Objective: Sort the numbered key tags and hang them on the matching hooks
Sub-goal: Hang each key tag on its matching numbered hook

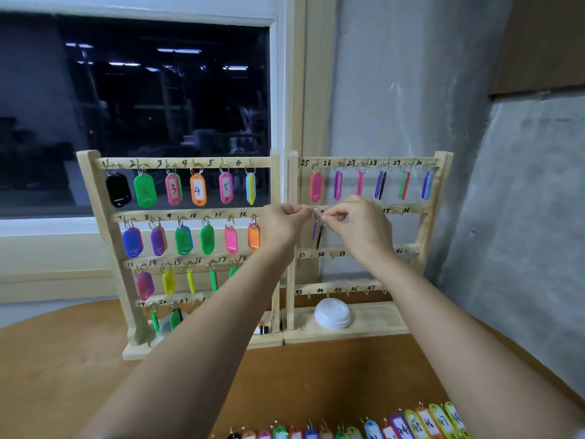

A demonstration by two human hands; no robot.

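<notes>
Loose tags [414, 424] are lined along the near table edge. Up at the right rack [424, 223], a ring is pinched by the right hand [357, 221] beside the second-row hook; purple tag [315, 228] and black tag [319, 237] hang straight down. Left hand [283, 221], fingers curled, is touching alongside.

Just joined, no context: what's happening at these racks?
A person is hanging numbered key tags on two wooden racks. Both hands, left hand and right hand, work at the right rack's second row, where a purple tag and a black tag hang. The left rack looks mostly filled; more tags wait on the table.
</notes>
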